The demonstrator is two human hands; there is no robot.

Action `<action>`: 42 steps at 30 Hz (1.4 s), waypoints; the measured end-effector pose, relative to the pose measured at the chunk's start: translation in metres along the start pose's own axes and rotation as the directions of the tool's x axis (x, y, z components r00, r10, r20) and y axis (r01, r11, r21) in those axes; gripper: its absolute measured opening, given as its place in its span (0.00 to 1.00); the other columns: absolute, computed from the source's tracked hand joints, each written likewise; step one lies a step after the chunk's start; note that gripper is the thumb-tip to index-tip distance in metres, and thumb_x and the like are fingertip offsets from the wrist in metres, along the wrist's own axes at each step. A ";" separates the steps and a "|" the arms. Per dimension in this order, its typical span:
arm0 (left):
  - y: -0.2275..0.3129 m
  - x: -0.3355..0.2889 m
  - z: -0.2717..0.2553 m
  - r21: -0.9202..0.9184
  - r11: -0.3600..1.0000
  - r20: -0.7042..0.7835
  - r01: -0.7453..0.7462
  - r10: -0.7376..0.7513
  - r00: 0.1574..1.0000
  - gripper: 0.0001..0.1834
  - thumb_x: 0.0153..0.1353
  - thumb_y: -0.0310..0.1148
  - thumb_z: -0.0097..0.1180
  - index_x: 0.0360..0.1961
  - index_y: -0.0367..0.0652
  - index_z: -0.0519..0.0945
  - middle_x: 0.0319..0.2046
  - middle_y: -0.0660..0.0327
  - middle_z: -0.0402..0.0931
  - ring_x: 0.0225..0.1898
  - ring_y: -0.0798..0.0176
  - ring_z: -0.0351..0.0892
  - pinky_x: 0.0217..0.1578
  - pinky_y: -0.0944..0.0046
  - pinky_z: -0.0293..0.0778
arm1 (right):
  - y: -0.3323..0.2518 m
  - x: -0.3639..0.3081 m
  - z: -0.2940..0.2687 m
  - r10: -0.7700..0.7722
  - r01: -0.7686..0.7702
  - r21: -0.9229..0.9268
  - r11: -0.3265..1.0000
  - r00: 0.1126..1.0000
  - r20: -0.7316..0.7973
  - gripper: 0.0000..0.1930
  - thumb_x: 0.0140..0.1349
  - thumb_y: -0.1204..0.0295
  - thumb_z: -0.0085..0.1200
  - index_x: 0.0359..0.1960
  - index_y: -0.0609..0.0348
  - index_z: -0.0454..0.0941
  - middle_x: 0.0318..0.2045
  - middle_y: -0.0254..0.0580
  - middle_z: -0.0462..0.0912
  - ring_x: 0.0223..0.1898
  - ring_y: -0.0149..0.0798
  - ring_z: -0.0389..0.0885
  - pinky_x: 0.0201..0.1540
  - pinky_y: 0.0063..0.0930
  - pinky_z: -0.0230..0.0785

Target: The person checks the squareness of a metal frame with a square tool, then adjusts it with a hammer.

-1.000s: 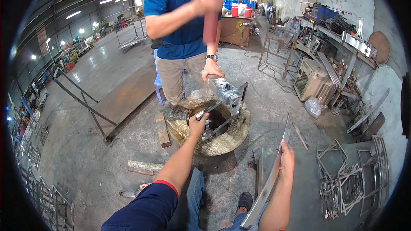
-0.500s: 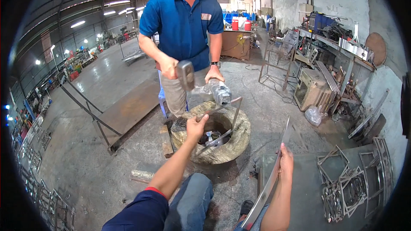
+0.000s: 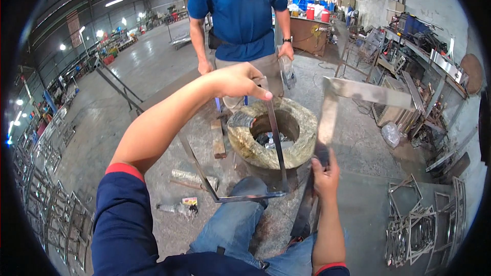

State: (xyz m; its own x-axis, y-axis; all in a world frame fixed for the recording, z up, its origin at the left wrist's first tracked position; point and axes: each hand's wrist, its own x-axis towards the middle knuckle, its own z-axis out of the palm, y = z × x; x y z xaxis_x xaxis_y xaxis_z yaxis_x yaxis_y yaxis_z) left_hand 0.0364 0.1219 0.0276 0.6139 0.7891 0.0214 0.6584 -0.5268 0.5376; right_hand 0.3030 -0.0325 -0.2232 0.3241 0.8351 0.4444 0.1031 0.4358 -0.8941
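Observation:
My left hand reaches across and pinches the upper part of a thin rectangular metal frame, thumb pressed on its bar. The frame hangs over my lap, its lower bar above my knee. In my right hand is a large L-shaped steel square, held upright by its long leg, with the short leg pointing right at the top. Between me and a co-worker in a blue shirt sits a thick, rough ring-shaped block with a hollow centre holding scraps.
The co-worker's hand holds a grey tool. A wood piece lies left of the block. Several small metal frames rest on a dark sheet at right; more frames stand at left. A cluttered workbench lines the right wall.
My left hand has lifted the frame off the block and drawn it toward me. My right hand has turned the square upright. The co-worker has lowered both arms and stands back from the block.

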 end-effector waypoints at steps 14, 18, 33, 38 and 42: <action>-0.003 0.020 0.030 -0.035 0.996 0.102 -0.081 0.084 0.991 0.24 0.50 0.47 0.72 0.43 0.40 0.86 0.35 0.61 0.85 0.39 0.67 0.80 0.43 0.66 0.71 | -0.013 0.000 0.063 -0.104 0.125 -0.106 0.986 0.978 0.180 0.29 0.65 0.70 0.61 0.65 0.70 0.67 0.43 0.50 0.86 0.44 0.35 0.86 0.49 0.27 0.76; -0.017 0.032 0.035 -0.082 0.995 0.108 -0.058 0.066 0.992 0.25 0.50 0.45 0.73 0.46 0.41 0.86 0.39 0.60 0.85 0.42 0.66 0.81 0.47 0.65 0.71 | -0.011 0.004 0.070 -0.086 0.105 -0.105 0.989 0.981 0.172 0.29 0.65 0.69 0.62 0.64 0.71 0.67 0.42 0.49 0.86 0.44 0.34 0.86 0.48 0.26 0.76; -0.034 0.030 0.035 -0.063 0.998 0.100 -0.031 0.037 0.994 0.40 0.45 0.49 0.73 0.58 0.38 0.79 0.50 0.48 0.82 0.54 0.53 0.79 0.57 0.58 0.70 | 0.003 0.006 0.080 -0.107 0.125 -0.097 0.987 0.979 0.175 0.28 0.64 0.68 0.62 0.62 0.69 0.70 0.43 0.47 0.86 0.44 0.31 0.83 0.47 0.25 0.74; -0.036 0.029 0.035 -0.065 0.997 0.118 -0.036 0.044 0.992 0.42 0.45 0.50 0.74 0.60 0.38 0.78 0.53 0.47 0.80 0.56 0.51 0.78 0.58 0.58 0.69 | 0.004 0.005 0.078 -0.139 0.169 -0.140 0.976 0.970 0.199 0.28 0.65 0.69 0.62 0.63 0.68 0.69 0.43 0.47 0.86 0.44 0.31 0.84 0.48 0.25 0.74; -0.040 0.033 0.038 -0.098 0.994 0.129 -0.057 0.069 0.989 0.42 0.45 0.49 0.74 0.60 0.39 0.78 0.52 0.47 0.80 0.55 0.51 0.78 0.57 0.58 0.69 | 0.005 0.003 0.080 -0.144 0.165 -0.101 0.981 0.972 0.188 0.28 0.65 0.69 0.61 0.64 0.68 0.68 0.43 0.47 0.86 0.44 0.31 0.84 0.48 0.25 0.74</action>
State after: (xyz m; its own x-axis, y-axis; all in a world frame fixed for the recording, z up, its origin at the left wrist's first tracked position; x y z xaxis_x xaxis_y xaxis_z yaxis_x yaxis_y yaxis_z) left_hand 0.0468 0.1569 -0.0252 0.7092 0.7032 -0.0506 0.5767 -0.5374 0.6153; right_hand 0.2294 -0.0010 -0.2221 0.1233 0.8116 0.5711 0.2497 0.5316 -0.8094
